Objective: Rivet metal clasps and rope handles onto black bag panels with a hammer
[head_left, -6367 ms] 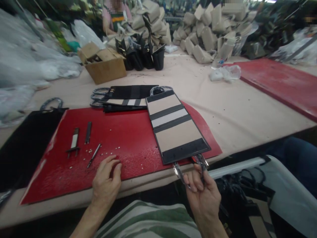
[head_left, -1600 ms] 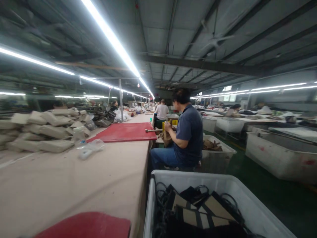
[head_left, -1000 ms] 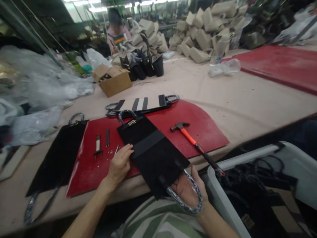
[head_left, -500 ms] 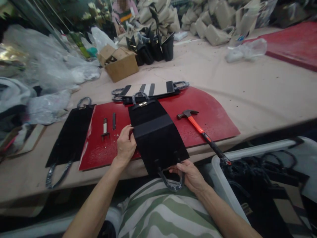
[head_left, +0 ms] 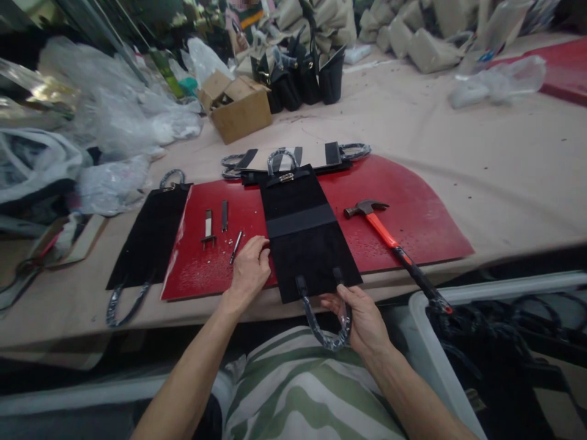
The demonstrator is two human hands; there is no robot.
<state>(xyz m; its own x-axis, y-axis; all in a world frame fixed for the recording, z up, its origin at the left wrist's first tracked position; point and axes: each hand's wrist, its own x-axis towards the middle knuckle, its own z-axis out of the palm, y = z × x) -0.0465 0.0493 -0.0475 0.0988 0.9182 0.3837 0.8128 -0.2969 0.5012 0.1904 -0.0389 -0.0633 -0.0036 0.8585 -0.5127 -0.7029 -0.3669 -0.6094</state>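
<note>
A flat black bag panel point(head_left: 305, 232) with a gold clasp at its far end lies on the red mat point(head_left: 413, 214). My left hand point(head_left: 250, 272) rests on the panel's left edge, fingers curled against it. My right hand point(head_left: 362, 315) grips the plastic-wrapped near handle point(head_left: 323, 327), which hangs over the table's front edge. An orange-handled claw hammer point(head_left: 389, 241) lies right of the panel. Small metal punches point(head_left: 215, 223) and loose rivets lie left of it.
A striped beige-and-black panel point(head_left: 298, 156) lies behind the black one. Another black panel point(head_left: 149, 241) lies left of the mat. A cardboard box point(head_left: 236, 107), black finished bags point(head_left: 302, 76), plastic wrapping point(head_left: 110, 134) and beige bags stand further back. A white bin point(head_left: 504, 348) of panels stands at my right.
The black panel has slid further onto the mat, away from me. My right hand keeps its grip on the near handle and my left hand stays at the panel's left edge.
</note>
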